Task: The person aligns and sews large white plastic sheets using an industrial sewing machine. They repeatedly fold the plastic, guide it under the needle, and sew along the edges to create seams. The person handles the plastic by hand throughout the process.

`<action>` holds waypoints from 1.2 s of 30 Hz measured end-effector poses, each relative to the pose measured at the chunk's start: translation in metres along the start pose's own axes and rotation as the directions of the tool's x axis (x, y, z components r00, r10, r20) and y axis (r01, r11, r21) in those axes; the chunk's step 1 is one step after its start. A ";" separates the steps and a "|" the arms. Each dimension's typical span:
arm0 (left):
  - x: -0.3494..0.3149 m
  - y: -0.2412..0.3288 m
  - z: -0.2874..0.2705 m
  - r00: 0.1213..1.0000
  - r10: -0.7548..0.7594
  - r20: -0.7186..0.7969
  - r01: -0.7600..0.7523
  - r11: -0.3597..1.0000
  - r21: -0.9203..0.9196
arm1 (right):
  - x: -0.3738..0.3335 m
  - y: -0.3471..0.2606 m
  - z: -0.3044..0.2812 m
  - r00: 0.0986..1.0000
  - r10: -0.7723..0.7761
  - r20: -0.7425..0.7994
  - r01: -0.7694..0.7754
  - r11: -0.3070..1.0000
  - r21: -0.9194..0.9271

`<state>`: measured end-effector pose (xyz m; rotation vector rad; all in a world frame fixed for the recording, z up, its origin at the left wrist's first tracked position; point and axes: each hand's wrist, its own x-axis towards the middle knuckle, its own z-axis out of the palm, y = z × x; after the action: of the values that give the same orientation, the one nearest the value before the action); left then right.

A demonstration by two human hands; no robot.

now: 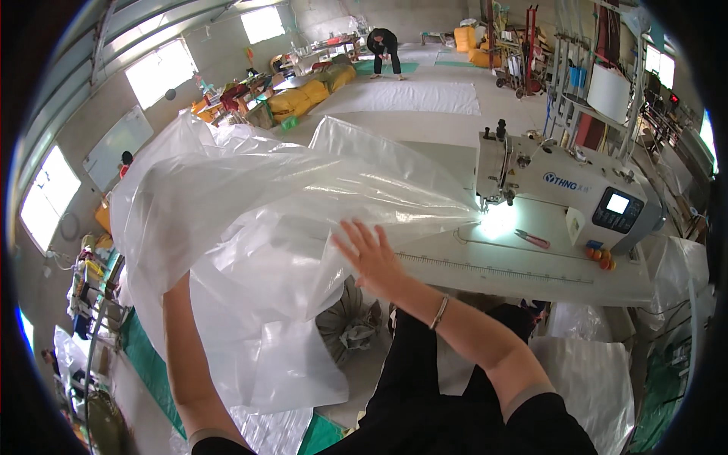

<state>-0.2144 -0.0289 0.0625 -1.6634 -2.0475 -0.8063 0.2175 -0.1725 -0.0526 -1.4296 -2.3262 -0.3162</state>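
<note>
A translucent plastic sheet (258,178) billowed over the left of the table (500,267), narrowing toward the sewing machine (557,180). The right hand (373,260) was at the sheet, fingers spread, grasping nothing. The left hand (168,243) showed dimly behind it (from where I stood, its grip was anyone's guess; I couldn't tell).

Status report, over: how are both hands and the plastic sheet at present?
Left hand behind plastic sheet, grip unclear. Right hand open, spread over sheet. Sheet tapers toward sewing machine. Nearby: pink-handled tool on table.
</note>
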 end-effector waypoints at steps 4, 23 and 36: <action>0.008 -0.008 -0.002 0.998 0.043 0.042 -0.044 0.998 0.039 | 0.004 -0.006 0.025 0.904 -0.329 -0.275 0.266 0.933 -0.243; -0.266 -0.013 0.068 0.106 0.594 0.798 -0.628 0.662 -0.409 | -0.215 -0.043 0.007 0.745 -0.560 0.363 -0.152 0.386 0.910; -0.267 0.242 -0.079 0.503 0.847 0.173 -0.639 0.499 -0.586 | -0.141 0.240 0.006 0.495 0.868 0.016 -0.855 0.484 0.185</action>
<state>0.0765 -0.2487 0.0044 -2.9396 -1.0234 -0.6003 0.4867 -0.1742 -0.1228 -2.2122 -1.2224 0.1337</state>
